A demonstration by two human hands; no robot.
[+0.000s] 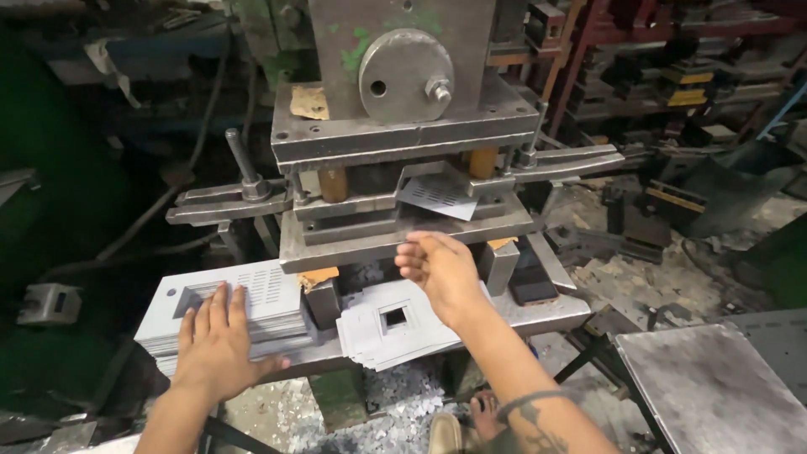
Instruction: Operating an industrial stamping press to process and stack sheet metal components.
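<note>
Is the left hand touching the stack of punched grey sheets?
Touching. The head view shows the left hand lying flat, palm down, on top of the stack of grey sheets.

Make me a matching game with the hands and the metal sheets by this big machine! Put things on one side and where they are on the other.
Things:
1. left hand
2. right hand
3. perforated sheet
4. round steel disc

Places:
A. lying inside the press opening
B. flat on the stack of grey sheets
C. high on the front of the press
D. in the air above the pile of sheets with square holes

Pairs: 1-B, 2-D, 3-A, 4-C
</note>
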